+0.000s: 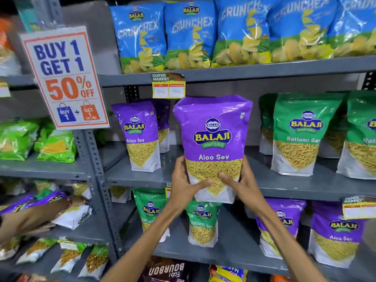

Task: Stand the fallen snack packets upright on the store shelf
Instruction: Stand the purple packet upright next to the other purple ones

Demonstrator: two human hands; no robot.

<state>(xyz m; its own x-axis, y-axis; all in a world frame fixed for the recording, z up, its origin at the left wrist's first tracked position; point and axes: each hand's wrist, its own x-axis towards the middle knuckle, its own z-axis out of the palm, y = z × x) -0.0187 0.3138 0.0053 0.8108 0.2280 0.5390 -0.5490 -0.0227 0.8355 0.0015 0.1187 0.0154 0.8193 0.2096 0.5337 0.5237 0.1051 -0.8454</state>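
Note:
I hold a purple Aloo Sev packet (212, 139) upright in front of the middle grey shelf (142, 178), its base below the shelf's front edge. My left hand (184, 185) grips its lower left side and my right hand (238, 184) its lower right side, thumbs across the front. Another purple Aloo Sev packet (140, 137) stands upright on the shelf to the left, with one more behind it. Green Ratlami Sev packets (301, 135) stand upright on the right of the same shelf.
Blue Crunchex bags (189, 37) fill the top shelf. A "Buy 1 Get 1" sign (65, 78) hangs at the left upright. On the lower shelf stand green (201, 222) and purple packets (333, 231). Another person's arm (24, 218) reaches over fallen packets in the left bay.

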